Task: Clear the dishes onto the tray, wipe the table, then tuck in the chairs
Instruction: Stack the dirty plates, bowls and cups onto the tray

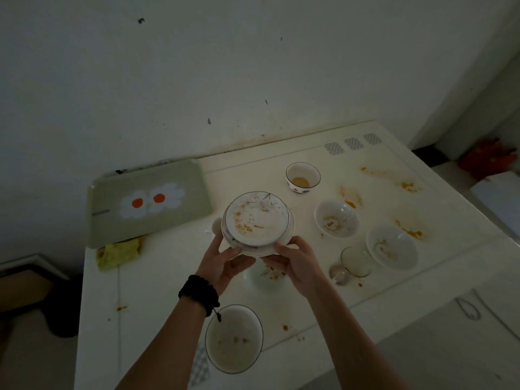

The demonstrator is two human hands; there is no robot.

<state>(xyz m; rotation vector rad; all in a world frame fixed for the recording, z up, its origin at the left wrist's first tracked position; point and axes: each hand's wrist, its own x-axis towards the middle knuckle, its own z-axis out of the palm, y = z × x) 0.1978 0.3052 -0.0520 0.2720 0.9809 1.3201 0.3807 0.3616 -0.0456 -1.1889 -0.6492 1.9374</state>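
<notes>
A: Head view, entry one. Both hands raised over the table, carrying a stack of plates. Top plate smeared orange, dark rim line; a second plate shows beneath it.

B: Grip?

A: Left hand curled around the stack's near-left edge, thumb on top. Right hand grasping the near-right edge the same way. Black bead bracelet on the left wrist.

B: Tray position?

A: Green tray with two daisy prints, at the far-left corner of the table, against the wall. The stack is in the air just to its right, not on it. A yellow cloth lies crumpled at the tray's near edge, touching it.

B: Dishes left on the table?

A: Small bowl with yellowish residue, far centre. Two white bowls to the right, one behind the other, both stained. A glass lying tilted beside a spoon. A large bowl near the front edge, under the left forearm. Another dish directly under the hands, mostly hidden.

B: Surface?

A: Orange smears across the right half
</notes>
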